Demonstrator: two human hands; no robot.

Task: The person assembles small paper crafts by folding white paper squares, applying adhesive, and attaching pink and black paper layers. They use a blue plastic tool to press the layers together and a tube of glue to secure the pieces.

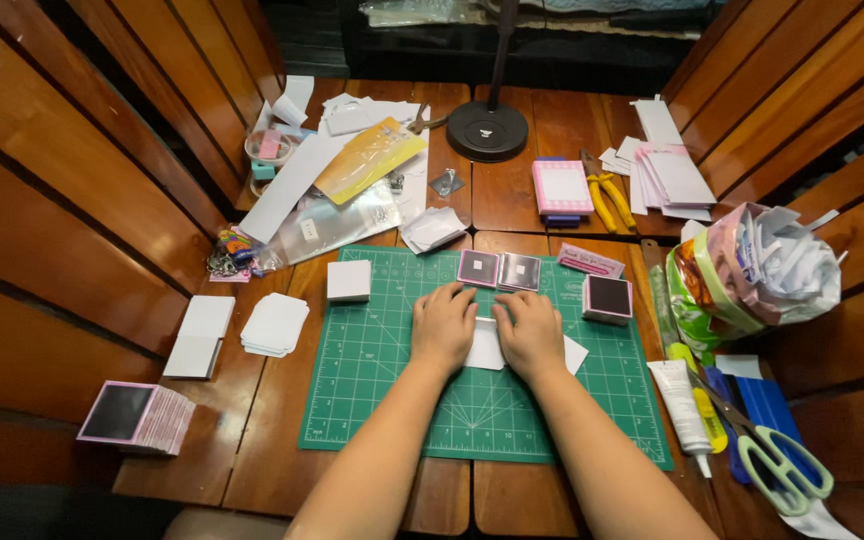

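Both hands are down flat at the centre of the green cutting mat (372,400), pressing on a small piece of white paper (487,345). The left hand (443,325) lies palm-down over the paper's left edge, fingers pointing to twelve o'clock; the right hand (530,333) covers its right side, with a white corner poking out at three o'clock. Neither hand is closed around anything: fingers spread and flat, bearing down on the sheet rather than gripping it. Whether the paper is being creased or only held still, I cannot tell from here.

At twelve o'clock from the hands, just beyond the fingertips, two small pink-bordered cards with dark centres (498,269) lie side by side on the mat. At two o'clock a pink-edged stack with a dark top (608,297) sits near the mat's right edge, and at ten o'clock a small white block (349,280) rests on the mat's upper left corner.

Off the mat at nine o'clock lies a loose pile of white cards (274,324), and far down at eight o'clock a thick stack of pink-edged pieces (137,415). By my reckoning that big stack counts as finished work, the white piles as stock left to go, so the job looks mid-run. Scissors (777,455) and a white glue tube (680,402) lie idle at four o'clock.
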